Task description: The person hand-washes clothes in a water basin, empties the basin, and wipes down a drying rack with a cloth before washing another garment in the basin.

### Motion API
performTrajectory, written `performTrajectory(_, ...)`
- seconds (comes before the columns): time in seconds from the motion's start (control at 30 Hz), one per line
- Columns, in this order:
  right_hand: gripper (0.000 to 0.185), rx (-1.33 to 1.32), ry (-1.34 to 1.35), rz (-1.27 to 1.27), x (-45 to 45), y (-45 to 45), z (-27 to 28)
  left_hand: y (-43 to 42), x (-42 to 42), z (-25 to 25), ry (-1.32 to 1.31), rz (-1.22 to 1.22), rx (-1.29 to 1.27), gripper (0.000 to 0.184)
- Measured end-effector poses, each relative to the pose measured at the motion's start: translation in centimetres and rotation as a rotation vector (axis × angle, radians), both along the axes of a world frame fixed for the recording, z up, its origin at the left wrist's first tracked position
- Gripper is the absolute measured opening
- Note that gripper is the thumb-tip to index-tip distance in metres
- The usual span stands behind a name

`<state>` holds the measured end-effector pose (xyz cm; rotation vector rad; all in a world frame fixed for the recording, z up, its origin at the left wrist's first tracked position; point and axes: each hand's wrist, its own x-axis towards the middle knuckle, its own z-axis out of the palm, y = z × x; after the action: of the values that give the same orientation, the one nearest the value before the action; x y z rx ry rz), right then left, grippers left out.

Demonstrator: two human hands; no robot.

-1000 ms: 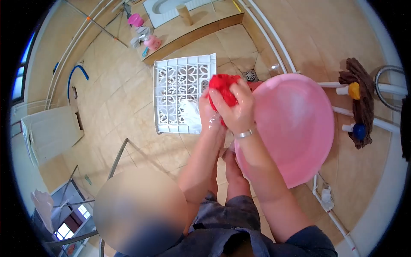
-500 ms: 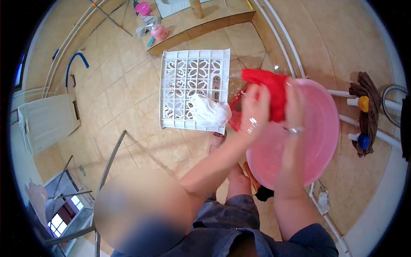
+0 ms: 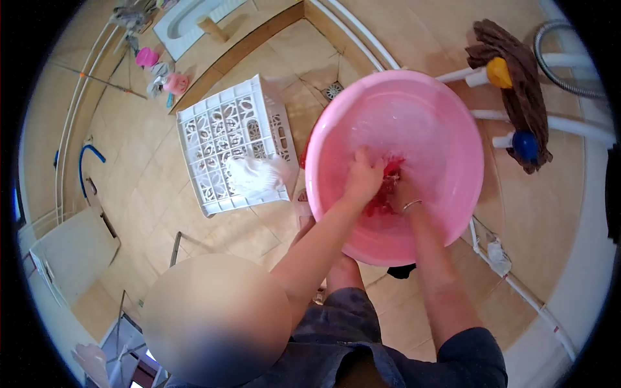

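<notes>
A large pink basin holds cloudy, sudsy water. Both of my hands are down inside it, around a wet red cloth that lies partly under the surface. My left hand has its fingers closed on the cloth's left side. On the other side my right hand, a bracelet at its wrist, grips the cloth too; its fingertips are partly hidden by water and fabric. Left of the basin, a white cloth rests on an upturned white plastic crate.
A red edge shows beside the basin's left rim. A floor drain lies behind. White pipes with yellow and blue taps and a brown cloth are at right. A pink bottle stands on the raised step.
Both hands have lowered the red cloth from above the basin's left rim into the water. The view has shifted right, so the basin sits more central.
</notes>
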<state>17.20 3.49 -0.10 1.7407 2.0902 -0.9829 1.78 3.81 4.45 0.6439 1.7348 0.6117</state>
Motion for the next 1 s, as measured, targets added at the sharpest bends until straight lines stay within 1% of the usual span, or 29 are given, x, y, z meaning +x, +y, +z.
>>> performTrajectory(0.03, 0.057, -0.001, 0.027, 0.019, -0.2, -0.1, 0.3, -0.2, 0.6, -2.2, 0.007, 0.067, 0.138, 0.041)
performTrajectory(0.07, 0.057, 0.003, 0.03, 0.006, -0.3, -0.4, 1.1, -0.5, 1.3, -4.2, 0.01, 0.053, 0.142, 0.041)
performTrajectory(0.13, 0.047, 0.191, 0.591, -0.163, -0.6, -1.4, 4.3, -0.5, 1.4, -5.0, -0.321, 0.211, 0.007, 0.039)
performTrajectory(0.17, 0.042, 0.022, 0.84, -0.492, -2.1, -1.5, 8.6, -0.5, 1.3, -4.1, -0.467, 0.232, -0.117, 0.04)
performTrajectory(0.2, 0.042, 0.023, 0.836, -0.501, -2.1, -2.0, 10.6, -0.6, 1.0, -2.6, -0.468, 0.224, -0.123, 0.04)
performTrajectory(0.27, 0.04, -0.119, 1.052, -0.777, -1.8, -2.4, 13.3, -0.7, 0.6, 0.1, -1.05, 0.158, -0.303, 0.05)
performTrajectory(0.3, 0.036, -0.082, 1.082, -0.732, -1.8, -2.5, 14.6, -1.0, 0.7, 0.2, -1.046, 0.085, -0.374, 0.056)
performTrajectory(0.33, 0.036, -0.08, 1.086, -0.731, -1.8, -2.5, 15.4, -1.3, 0.9, 1.4, -1.044, 0.083, -0.372, 0.056)
performTrajectory(0.4, 0.034, 0.095, 1.195, -0.598, -1.6, -2.5, 16.5, -1.7, 1.2, 4.3, -1.462, 0.256, -0.231, 0.054)
performTrajectory(0.43, 0.034, 0.19, 1.155, -0.554, -1.9, -2.6, 16.8, -1.7, 1.4, 5.1, -1.461, 0.254, -0.232, 0.054)
performTrajectory(0.47, 0.034, 0.193, 1.153, -0.558, -1.5, -2.2, 17.2, -1.6, 1.7, 5.9, -1.592, 0.297, -0.192, 0.051)
performTrajectory(0.5, 0.036, 0.444, 0.813, -0.154, -1.1, -1.6, 17.5, -1.7, 2.0, 6.2, -1.724, 0.343, -0.15, 0.048)
performTrajectory(0.53, 0.038, 0.657, 0.444, 0.246, -0.7, -1.2, 17.7, -2.0, 2.7, 5.6, -1.727, 0.343, -0.15, 0.048)
performTrajectory(0.57, 0.042, 0.676, 0.46, 0.215, -0.7, -1.7, 17.2, -2.4, 3.5, 4.5, -1.633, 0.372, -0.194, 0.043)
performTrajectory(0.6, 0.042, 0.672, 0.461, 0.22, -0.7, -2.1, 16.5, -2.5, 4.0, 4.6, -1.536, 0.404, -0.239, 0.039)
performTrajectory(0.63, 0.043, 0.749, 0.555, 0.152, -0.9, -2.7, 15.8, -2.7, 4.4, 4.9, -1.495, 0.386, -0.162, 0.031)
performTrajectory(0.67, 0.044, 0.828, 0.648, 0.081, -1.2, -3.0, 15.3, -3.2, 4.7, 5.3, -1.494, 0.39, -0.162, 0.031)
performTrajectory(0.7, 0.04, 0.882, 0.72, 0.019, -1.8, -3.3, 15.0, -3.1, 4.4, 7.5, -1.383, 0.432, -0.111, 0.025)
performTrajectory(0.73, 0.04, 0.882, 0.721, 0.016, -2.5, -3.5, 14.8, -3.1, 4.2, 8.7, -1.269, 0.471, -0.063, 0.018)
performTrajectory(0.77, 0.034, 0.928, 0.764, -0.082, -3.2, -3.5, 14.6, -3.2, 3.9, 8.5, -1.075, 0.325, 0.03, 0.026)
performTrajectory(0.8, 0.029, 0.969, 0.805, -0.18, -3.9, -3.6, 14.5, -3.0, 3.8, 8.4, -1.073, 0.325, 0.033, 0.026)
performTrajectory(0.83, 0.029, 0.969, 0.809, -0.179, -4.5, -3.5, 14.5, -2.7, 3.7, 8.3, -1.04, 0.44, -0.011, 0.021)
performTrajectory(0.87, 0.025, 0.884, 0.805, -0.233, -5.1, -3.2, 14.4, -2.5, 3.5, 8.2, -1.003, 0.556, -0.055, 0.015)
performTrajectory(0.9, 0.021, 0.799, 0.802, -0.287, -5.9, -2.9, 14.4, -2.3, 2.7, 8.3, -0.997, 0.559, -0.052, 0.015)
performTrajectory(0.93, 0.021, 0.798, 0.811, -0.287, -6.7, -2.5, 14.4, -2.3, 1.2, 8.3, -0.895, 0.485, 0.038, 0.013)
performTrajectory(0.97, 0.02, 0.709, 0.888, -0.316, -7.8, -1.9, 14.3, -2.4, -0.3, 8.4, -0.786, 0.411, 0.126, 0.012)
performTrajectory(1.0, 0.018, 0.616, 0.967, -0.341, -9.1, -1.4, 14.2, -2.7, -1.3, 8.2, -0.473, 0.345, 0.357, 0.013)
